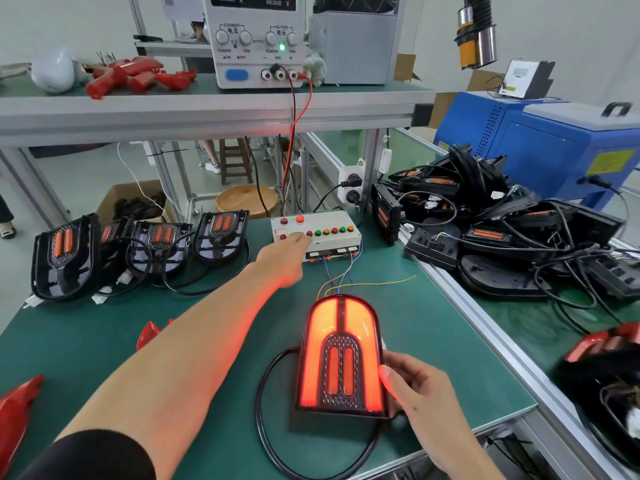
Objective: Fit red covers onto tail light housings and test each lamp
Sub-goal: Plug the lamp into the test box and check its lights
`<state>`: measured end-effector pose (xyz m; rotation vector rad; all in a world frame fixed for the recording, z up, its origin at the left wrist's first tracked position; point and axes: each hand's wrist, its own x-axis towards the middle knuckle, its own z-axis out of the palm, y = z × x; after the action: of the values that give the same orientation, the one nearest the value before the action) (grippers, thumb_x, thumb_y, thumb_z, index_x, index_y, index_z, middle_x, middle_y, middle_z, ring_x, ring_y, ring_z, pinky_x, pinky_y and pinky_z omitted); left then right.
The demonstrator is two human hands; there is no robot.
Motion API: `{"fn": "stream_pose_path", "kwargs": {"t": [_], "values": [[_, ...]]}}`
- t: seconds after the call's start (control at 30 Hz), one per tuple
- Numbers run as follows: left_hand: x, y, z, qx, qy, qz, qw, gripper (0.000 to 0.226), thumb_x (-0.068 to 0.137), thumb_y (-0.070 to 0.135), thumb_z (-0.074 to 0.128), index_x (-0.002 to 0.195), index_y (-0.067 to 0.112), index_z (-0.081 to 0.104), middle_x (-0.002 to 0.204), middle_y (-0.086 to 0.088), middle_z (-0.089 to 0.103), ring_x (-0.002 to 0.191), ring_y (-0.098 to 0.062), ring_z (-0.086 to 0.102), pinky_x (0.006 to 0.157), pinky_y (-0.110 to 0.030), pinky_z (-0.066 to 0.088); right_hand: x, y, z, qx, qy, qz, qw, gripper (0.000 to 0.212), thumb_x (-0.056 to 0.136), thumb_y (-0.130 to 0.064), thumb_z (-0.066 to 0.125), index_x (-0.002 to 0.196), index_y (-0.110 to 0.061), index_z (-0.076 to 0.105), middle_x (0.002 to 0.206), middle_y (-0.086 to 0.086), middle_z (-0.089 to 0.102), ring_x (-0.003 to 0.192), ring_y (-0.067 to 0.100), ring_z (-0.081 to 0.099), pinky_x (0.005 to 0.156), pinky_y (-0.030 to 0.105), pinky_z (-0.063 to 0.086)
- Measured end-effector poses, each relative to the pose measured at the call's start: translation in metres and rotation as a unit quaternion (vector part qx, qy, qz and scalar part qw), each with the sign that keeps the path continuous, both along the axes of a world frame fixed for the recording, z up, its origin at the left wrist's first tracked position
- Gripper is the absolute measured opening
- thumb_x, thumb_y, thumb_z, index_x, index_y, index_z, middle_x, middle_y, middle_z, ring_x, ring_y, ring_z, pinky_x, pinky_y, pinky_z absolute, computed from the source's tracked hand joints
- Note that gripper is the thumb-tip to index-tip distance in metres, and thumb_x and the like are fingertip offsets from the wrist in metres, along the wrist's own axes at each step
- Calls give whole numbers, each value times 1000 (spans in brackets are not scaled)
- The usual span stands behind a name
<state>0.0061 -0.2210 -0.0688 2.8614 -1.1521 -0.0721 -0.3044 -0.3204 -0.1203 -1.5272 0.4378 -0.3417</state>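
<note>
A tail light (341,355) with its red cover fitted lies on the green mat and glows bright red-orange. My right hand (420,396) grips its right edge, thumb on the lens. My left hand (285,252) reaches forward to the white test box (317,232), fingers pressing on its top by the row of coloured buttons. Thin coloured wires (341,275) run from the box to the lamp. Several uncovered black housings (152,244) stand in a row at the left. Loose red covers lie at the left edge (15,407) and beside my forearm (149,334).
A power supply (256,39) stands on the upper shelf, red and black leads dropping to the box. More red covers (135,76) lie on that shelf. A heap of black housings and cables (502,223) fills the right bench, before a blue machine (554,140).
</note>
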Motion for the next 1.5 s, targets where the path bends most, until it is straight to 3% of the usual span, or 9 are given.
{"fn": "stream_pose_path", "kwargs": {"t": [0.17,0.33,0.57,0.73,0.83,0.93,1.07,1.23,1.5], "values": [[2,-4,5,21,-4,-3,1000,70,89,0,50,155,16,33,156,-5,36,133,-34,50,99,-51,51,0,0,-2,-2,1,0,1000,32,96,-9,67,102,-37,79,78,17,75,53,16,59,52,24,51],[0,-5,0,-2,13,6,1000,75,91,-1,49,159,16,23,162,-4,27,134,-36,49,99,-52,51,0,-2,-5,-11,1,-1,1000,29,97,-14,67,106,-40,78,80,17,74,56,17,59,55,27,52],[3,-6,0,16,-8,0,1000,67,89,0,49,153,11,34,156,-6,36,130,-37,52,98,-52,52,0,-1,-2,1,-3,-4,1000,37,95,-8,67,102,-42,78,68,10,72,49,13,57,50,23,50],[6,-14,6,26,-18,-3,999,62,91,6,52,151,12,37,149,-11,38,126,-38,54,93,-53,52,0,-2,-5,2,7,-17,1000,23,95,-10,69,105,-27,80,76,13,75,52,16,60,51,24,52],[4,-24,5,15,-34,-28,999,57,93,5,51,148,12,42,158,-7,31,131,-36,50,96,-53,51,1,-3,-8,10,12,-21,1000,19,94,-12,70,108,-22,79,81,16,76,55,19,60,53,29,53],[0,-37,5,18,-18,-77,997,57,93,2,46,148,16,46,171,7,11,139,-31,45,100,-50,49,1,-2,-9,17,12,-20,1000,19,95,-10,69,108,-20,79,83,16,76,56,20,60,52,30,54],[-1,-55,7,33,-13,-99,994,55,87,-3,45,139,15,52,172,10,6,133,-33,50,91,-45,49,1,-3,-8,-4,12,-21,1000,23,95,-6,68,110,-20,77,80,18,76,53,20,59,49,26,51],[6,-71,10,58,-7,-105,993,52,84,-3,45,132,12,54,172,8,7,131,-34,51,77,-40,39,1,-1,-3,-16,13,-19,1000,25,94,-2,67,108,-21,76,75,12,77,46,17,58,45,25,49],[6,-82,11,107,-5,-92,990,42,84,-3,43,122,6,57,170,2,13,124,-38,55,73,-42,37,-1,0,2,-13,7,-18,1000,24,95,-4,66,108,-21,76,80,13,77,52,17,59,49,26,51]]}}
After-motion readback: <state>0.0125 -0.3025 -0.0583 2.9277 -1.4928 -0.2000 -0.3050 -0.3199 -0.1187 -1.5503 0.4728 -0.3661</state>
